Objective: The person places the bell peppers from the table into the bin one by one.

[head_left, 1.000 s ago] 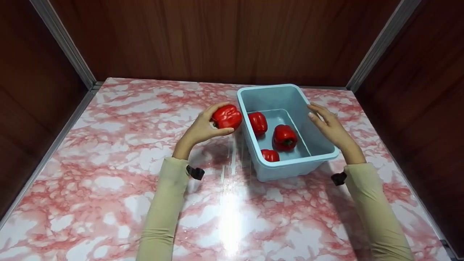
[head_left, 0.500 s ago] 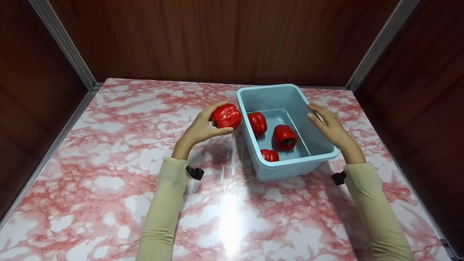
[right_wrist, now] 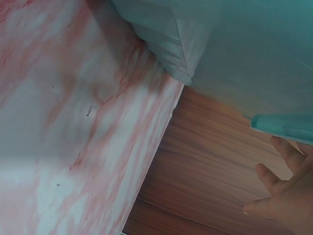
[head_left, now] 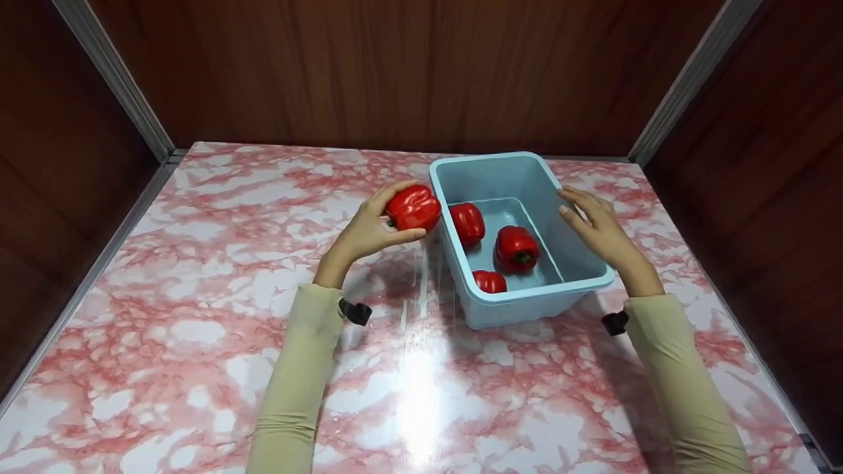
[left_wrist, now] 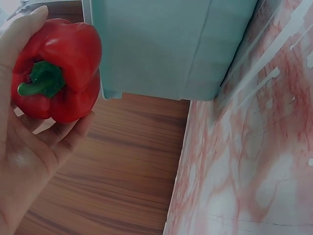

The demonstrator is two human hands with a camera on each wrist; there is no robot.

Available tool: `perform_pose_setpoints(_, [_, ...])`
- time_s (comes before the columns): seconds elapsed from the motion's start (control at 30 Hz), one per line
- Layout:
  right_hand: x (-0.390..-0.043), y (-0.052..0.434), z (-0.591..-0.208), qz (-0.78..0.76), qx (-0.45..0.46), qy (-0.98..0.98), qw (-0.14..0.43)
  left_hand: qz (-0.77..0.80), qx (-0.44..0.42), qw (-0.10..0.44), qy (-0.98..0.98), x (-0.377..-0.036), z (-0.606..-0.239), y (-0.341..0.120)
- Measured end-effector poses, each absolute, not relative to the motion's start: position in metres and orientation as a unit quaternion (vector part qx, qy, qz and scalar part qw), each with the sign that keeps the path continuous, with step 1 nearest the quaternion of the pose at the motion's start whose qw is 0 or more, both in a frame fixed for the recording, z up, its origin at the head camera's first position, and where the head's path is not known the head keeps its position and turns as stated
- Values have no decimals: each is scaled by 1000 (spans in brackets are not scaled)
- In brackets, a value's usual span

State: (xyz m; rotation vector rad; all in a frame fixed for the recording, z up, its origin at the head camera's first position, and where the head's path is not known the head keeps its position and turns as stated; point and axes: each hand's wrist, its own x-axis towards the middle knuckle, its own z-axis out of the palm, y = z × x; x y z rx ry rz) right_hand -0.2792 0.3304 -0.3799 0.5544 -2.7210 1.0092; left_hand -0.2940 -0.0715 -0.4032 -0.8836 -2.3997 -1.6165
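My left hand [head_left: 369, 227] grips a red bell pepper [head_left: 413, 208], thumb on the near side and fingers around the far side. The pepper is up beside the left rim of a light blue plastic bin [head_left: 540, 291], outside it. In the left wrist view the green stem of the pepper [left_wrist: 63, 73] faces the camera. Three more red peppers lie inside the bin: one on the left [head_left: 467, 225], one in the middle [head_left: 517, 250], and one partly hidden by the near wall [head_left: 490, 282]. My right hand [head_left: 602, 230] rests at the right rim, fingers spread and fairly straight.
The bin stands on a red-and-white marbled table [head_left: 197, 329]. Dark wood panels [head_left: 369, 72] with metal corner strips close off the back and both sides. Strips of clear tape [head_left: 423, 283] lie on the table left of the bin.
The pepper in my left hand has risen very slightly. My right hand and the bin stay practically where they were.
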Motion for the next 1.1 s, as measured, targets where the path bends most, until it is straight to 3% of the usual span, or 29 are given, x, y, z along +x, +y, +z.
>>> perform_pose_setpoints(1.1, [-278,328,-378,349,165,-919,73,-524,-309,72,-790,-290,-387,-66])
